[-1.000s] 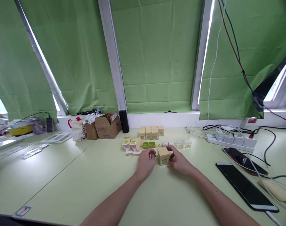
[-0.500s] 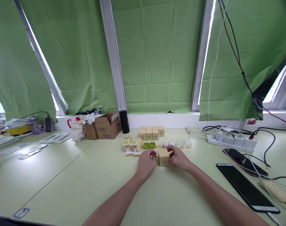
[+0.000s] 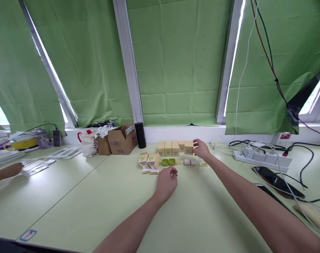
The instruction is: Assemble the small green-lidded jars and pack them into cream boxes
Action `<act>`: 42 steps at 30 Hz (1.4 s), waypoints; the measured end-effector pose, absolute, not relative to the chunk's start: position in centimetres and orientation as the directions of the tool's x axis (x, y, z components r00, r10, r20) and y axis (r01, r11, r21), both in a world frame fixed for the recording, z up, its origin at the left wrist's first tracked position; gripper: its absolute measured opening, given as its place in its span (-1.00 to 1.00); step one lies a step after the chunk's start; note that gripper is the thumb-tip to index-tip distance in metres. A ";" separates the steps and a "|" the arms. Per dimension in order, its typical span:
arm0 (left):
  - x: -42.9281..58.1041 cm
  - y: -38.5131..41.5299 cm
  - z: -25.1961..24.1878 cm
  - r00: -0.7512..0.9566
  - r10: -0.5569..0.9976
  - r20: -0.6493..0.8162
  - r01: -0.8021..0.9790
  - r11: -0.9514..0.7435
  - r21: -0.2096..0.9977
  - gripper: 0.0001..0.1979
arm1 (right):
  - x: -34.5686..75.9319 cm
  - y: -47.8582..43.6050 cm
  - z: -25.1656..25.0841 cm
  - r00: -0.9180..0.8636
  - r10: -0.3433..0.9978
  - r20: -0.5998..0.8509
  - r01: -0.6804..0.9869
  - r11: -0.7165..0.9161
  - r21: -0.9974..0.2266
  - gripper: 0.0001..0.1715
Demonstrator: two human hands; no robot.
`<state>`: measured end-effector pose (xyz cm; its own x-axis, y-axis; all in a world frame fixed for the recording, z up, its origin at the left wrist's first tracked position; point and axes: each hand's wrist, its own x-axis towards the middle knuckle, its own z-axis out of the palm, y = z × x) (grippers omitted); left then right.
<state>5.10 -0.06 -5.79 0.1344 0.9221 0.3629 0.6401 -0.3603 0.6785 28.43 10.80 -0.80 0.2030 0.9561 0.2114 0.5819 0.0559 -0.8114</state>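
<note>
— While the right hand (image 3: 201,149) is stretched out toward the window, what does it have hold of?

— A small tan box (image 3: 189,147) with a green label. The thumb and fingers are closed on it from its right side.

— And where is that box?

— At the right end of the row of boxes (image 3: 170,148), just beside the last one, near the back edge of the surface (image 3: 102,196). Whether it rests on the surface or hangs just above it, I cannot tell.

— What about the left hand?

— The left hand (image 3: 166,181) lies on the surface nearer the person, apart from the box, with its fingers curled loosely inward. I cannot tell whether anything small sits inside the curl.

— What lies between the two?

— Just beyond the left hand are two green round pieces (image 3: 168,162), side by side. To their left are opened boxes (image 3: 148,161) with their flaps out. To their right are two pale pink pieces (image 3: 189,161), then a clear cup (image 3: 203,163) partly hidden by the right forearm.

— Farther out?

— A black cylinder (image 3: 140,135) stands upright by the window ledge, with a brown carton (image 3: 122,140) just to its left and a white bag (image 3: 87,144) beyond that. On the right are a power strip (image 3: 262,160) with cables plugged in and a dark phone (image 3: 277,181). At the far left, another person's hand (image 3: 10,170) rests near clear packets (image 3: 37,165).
</note>
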 end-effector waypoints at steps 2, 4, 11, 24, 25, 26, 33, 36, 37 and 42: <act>5.1 0.0 -5.8 0.136 0.923 0.360 0.636 -0.360 0.683 -0.75 | 28.5 11.7 -1.0 0.226 0.951 0.211 0.617 0.028 -0.787 -0.43; 5.1 0.1 -5.9 0.137 0.923 0.359 0.630 -0.361 0.688 -0.76 | 28.4 12.4 -1.3 0.240 0.949 0.206 0.650 0.001 -0.760 -0.44; 5.3 0.1 -6.0 0.148 0.916 0.374 0.623 -0.380 0.684 -0.74 | 26.8 13.6 -3.1 0.201 0.966 0.162 0.741 -0.043 -0.670 -0.54; 5.2 0.0 -6.1 0.162 0.909 0.384 0.612 -0.398 0.684 -0.73 | 25.7 11.7 -3.0 0.156 0.969 0.192 0.889 -0.053 -0.454 -0.58; 5.3 0.0 -6.1 0.162 0.910 0.383 0.612 -0.397 0.684 -0.73 | 25.6 11.5 -2.9 0.145 0.973 0.180 0.900 -0.054 -0.432 -0.65; 5.3 0.0 -6.1 0.161 0.910 0.382 0.613 -0.395 0.684 -0.73 | 25.5 11.3 -2.9 0.135 0.977 0.167 0.910 -0.055 -0.412 -0.71; 5.3 0.0 -6.0 0.167 0.908 0.384 0.618 -0.399 0.677 -0.72 | 25.1 11.0 -3.2 0.081 0.986 0.145 0.954 -0.035 -0.298 -0.66; 5.4 -0.1 -6.0 0.178 0.907 0.382 0.628 -0.403 0.665 -0.72 | 24.9 11.1 -3.2 0.069 0.986 0.153 0.962 -0.025 -0.270 -0.60; 5.4 -0.1 -6.0 0.180 0.906 0.383 0.630 -0.405 0.662 -0.72 | 24.9 11.2 -3.2 0.066 0.986 0.154 0.964 -0.023 -0.264 -0.58; 5.4 -0.1 -5.9 0.189 0.903 0.387 0.637 -0.412 0.651 -0.73 | 24.4 11.1 -3.2 0.043 0.987 0.156 0.971 -0.005 -0.239 -0.51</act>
<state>5.40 -0.11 -5.95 0.1887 0.9025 0.3871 0.6374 -0.4124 0.6508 24.39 11.08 -3.16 0.0432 0.9868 0.1560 0.9710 -0.0048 -0.2388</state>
